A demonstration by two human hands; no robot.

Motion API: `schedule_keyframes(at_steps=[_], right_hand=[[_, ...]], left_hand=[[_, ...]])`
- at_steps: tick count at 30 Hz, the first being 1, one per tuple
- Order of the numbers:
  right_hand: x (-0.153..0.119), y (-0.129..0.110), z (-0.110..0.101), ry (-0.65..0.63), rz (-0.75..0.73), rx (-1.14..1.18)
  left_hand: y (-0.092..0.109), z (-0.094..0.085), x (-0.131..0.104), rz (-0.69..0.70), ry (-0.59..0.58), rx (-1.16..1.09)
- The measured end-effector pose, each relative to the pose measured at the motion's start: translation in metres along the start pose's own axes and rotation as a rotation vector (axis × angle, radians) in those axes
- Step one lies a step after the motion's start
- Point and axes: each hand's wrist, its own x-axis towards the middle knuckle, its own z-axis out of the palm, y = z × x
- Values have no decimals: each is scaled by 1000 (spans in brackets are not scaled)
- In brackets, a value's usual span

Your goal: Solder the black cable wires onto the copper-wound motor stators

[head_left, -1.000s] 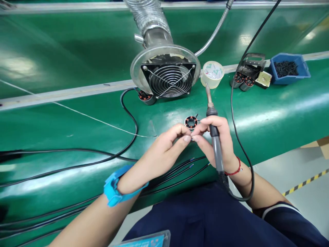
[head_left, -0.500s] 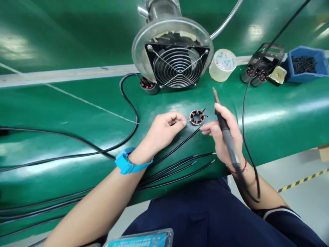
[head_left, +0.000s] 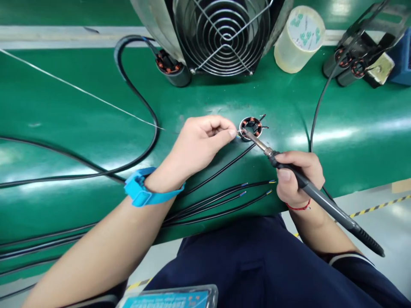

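A ring-shaped motor stator (head_left: 251, 127) with copper windings and short dark leads lies on the green bench. My left hand (head_left: 208, 139) is closed in a pinch at its left edge, on a thin silvery wire whose tip reaches the ring. My right hand (head_left: 300, 175) grips a soldering iron (head_left: 308, 188) by its dark handle. The iron's tip lies over the stator's near left rim, close to my left fingertips; whether it touches is too small to tell. A black cable (head_left: 224, 167) runs up toward the ring from below left.
Several black cables (head_left: 205, 208) with stripped ends lie along the near edge. Behind the stator stand a fan with a wire guard (head_left: 226, 40), a tape roll (head_left: 298, 40), and a wound motor part (head_left: 173, 70) with a cable. More motor parts (head_left: 348, 68) sit by a stand at right.
My right hand has swung the soldering iron down and left, from upright beside the stator to its rim. The left hand keeps its pinch. The view has moved closer to the bench.
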Motion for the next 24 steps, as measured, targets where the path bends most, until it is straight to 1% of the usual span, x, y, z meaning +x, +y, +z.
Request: schedule_keyframes(at_steps=[7, 12, 19, 22, 24], right_hand=[[-1, 0, 0, -55, 32, 58], [-3, -2, -3, -117, 134, 53], [-5, -2, -1, -84, 137, 81], [-7, -2, -2, -32, 179, 106], [-8, -3, -3, -22, 208, 113]], left_hand=[[2, 1, 0, -10, 15, 12], [1, 1, 1, -1, 11, -9], [3, 1, 2, -18, -2, -30], [3, 1, 2, -32, -2, -29], [2, 1, 2, -34, 0, -33]])
